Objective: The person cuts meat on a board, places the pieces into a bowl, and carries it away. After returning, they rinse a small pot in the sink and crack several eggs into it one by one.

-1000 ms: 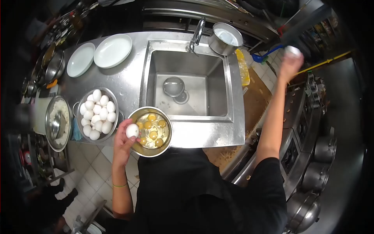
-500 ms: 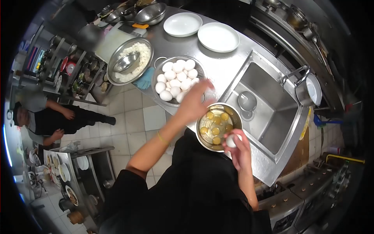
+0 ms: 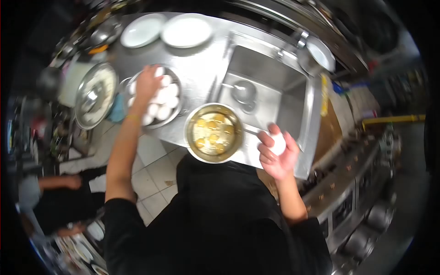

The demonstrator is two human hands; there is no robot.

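Note:
My left hand (image 3: 147, 87) reaches into a metal colander (image 3: 179, 98) of white eggs (image 3: 163, 97); its fingers are bent over the eggs at the upper edge, and whether they grip one is hidden by blur. My right hand (image 3: 279, 156) is raised over the counter's front edge, right of the pot, with its fingers wrapped round a white egg (image 3: 277, 144). Between the hands a metal pot (image 3: 189, 137) stands at the counter's edge, with several cracked eggs (image 3: 213, 133) inside, their yolks whole.
A sink (image 3: 270, 98) holds a round metal item (image 3: 244, 92). Two white plates (image 3: 187, 30) lie at the back. A bowl of white food (image 3: 106, 89) and a blue cloth (image 3: 118, 108) are left. Another person (image 3: 57, 197) stands at the lower left.
My left hand has moved from beside the pot to the eggs in the colander. My right hand has moved off the pot to the right with its egg. The view has shifted and turned.

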